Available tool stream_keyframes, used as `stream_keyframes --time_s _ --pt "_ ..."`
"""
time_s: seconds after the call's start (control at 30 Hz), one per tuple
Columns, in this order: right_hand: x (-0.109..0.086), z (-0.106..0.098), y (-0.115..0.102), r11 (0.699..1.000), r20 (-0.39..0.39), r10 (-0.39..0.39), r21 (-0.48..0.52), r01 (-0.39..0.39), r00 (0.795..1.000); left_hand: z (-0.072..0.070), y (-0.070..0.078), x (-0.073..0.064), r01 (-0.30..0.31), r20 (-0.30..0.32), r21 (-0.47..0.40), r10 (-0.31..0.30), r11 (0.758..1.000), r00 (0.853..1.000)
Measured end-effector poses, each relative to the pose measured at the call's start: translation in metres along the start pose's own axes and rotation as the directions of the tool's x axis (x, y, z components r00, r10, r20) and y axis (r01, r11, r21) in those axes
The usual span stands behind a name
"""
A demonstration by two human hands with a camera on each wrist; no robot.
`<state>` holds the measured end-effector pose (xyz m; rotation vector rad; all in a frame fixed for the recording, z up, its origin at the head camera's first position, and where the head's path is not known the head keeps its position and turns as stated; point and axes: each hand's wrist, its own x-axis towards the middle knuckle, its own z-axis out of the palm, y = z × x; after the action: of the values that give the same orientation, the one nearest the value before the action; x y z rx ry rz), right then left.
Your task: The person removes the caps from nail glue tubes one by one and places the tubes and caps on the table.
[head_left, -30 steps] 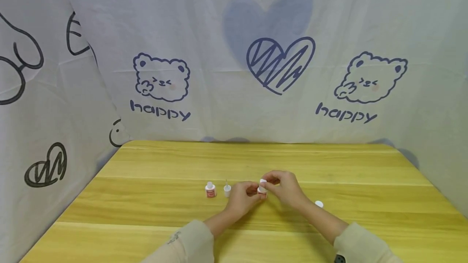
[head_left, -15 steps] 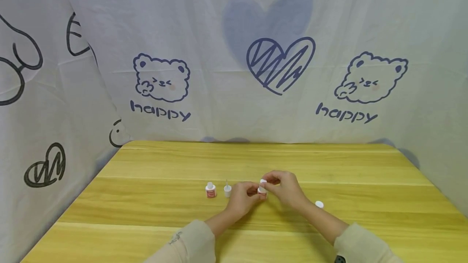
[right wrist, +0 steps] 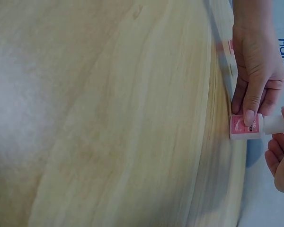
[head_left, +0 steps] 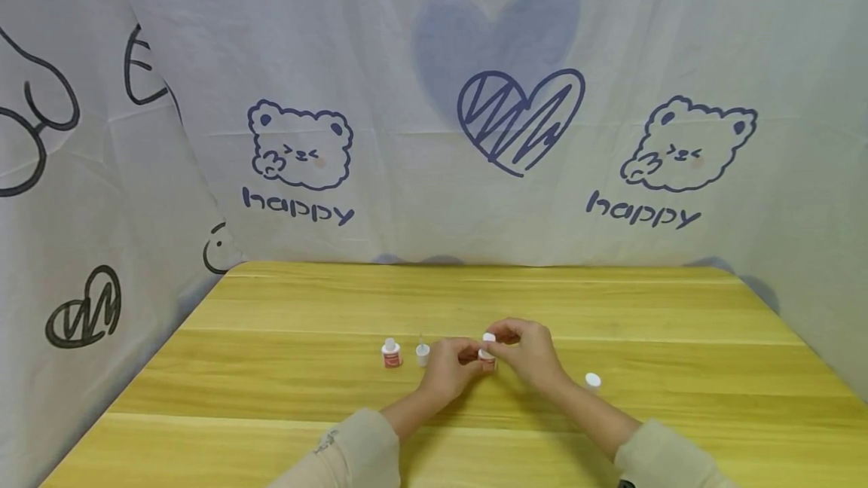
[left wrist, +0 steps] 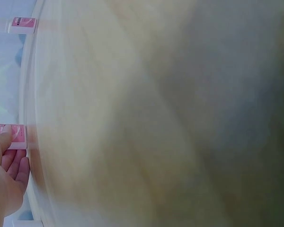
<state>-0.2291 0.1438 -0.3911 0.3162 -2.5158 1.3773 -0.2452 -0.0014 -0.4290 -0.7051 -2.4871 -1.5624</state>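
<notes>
Between my hands stands a small white bottle (head_left: 487, 361) with a pink label. The fingers and thumb of my left hand (head_left: 450, 372) grip its body. My right hand (head_left: 532, 350) pinches the white cap (right wrist: 276, 124) at its top. In the left wrist view, the same bottle (left wrist: 20, 134) shows its pink label beside my thumb. To the left of my left hand, a white brush cap (head_left: 423, 355) stands with its thin brush pointing up. Farther left is a second pink-labelled bottle (head_left: 391, 355), its brush cap off and its pale neck showing.
A third white bottle (head_left: 593, 380) stands behind my right forearm, mostly hidden in the head view; its pink label (left wrist: 23, 22) shows in the left wrist view. All stand on a wood-grain table (head_left: 325, 390). A printed cloth (head_left: 407, 209) hangs along the table's back edge.
Both hands keep their hold on the bottle and its cap. My right forearm and sleeve have shifted slightly left, and a little more of the third bottle shows.
</notes>
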Motion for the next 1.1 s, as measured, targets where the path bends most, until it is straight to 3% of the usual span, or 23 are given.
stream_keyframes --time_s 0.27,0.5,0.8,1.1 --pt "-0.0017 0.0022 0.001 1.0 -0.029 -0.005 0.008 0.006 1.0 -0.0007 0.0 -0.001 -0.01 0.001 0.009 0.01 1.0 1.0" --pt "-0.0017 0.0021 0.0007 1.0 -0.03 -0.001 0.012 0.001 1.0 -0.0011 -0.0018 -0.0013 -0.053 -0.009 0.016 0.053 0.998 0.999" --pt "-0.0021 0.0002 -0.0037 1.0 -0.015 0.024 -0.004 -0.024 1.0 -0.0007 -0.0017 0.0 -0.009 -0.003 0.04 0.009 0.999 1.0" --pt "-0.0015 0.0001 -0.003 1.0 -0.012 -0.007 -0.027 0.007 1.0 -0.0011 -0.0027 0.0005 -0.047 0.003 0.047 0.047 0.998 0.999"
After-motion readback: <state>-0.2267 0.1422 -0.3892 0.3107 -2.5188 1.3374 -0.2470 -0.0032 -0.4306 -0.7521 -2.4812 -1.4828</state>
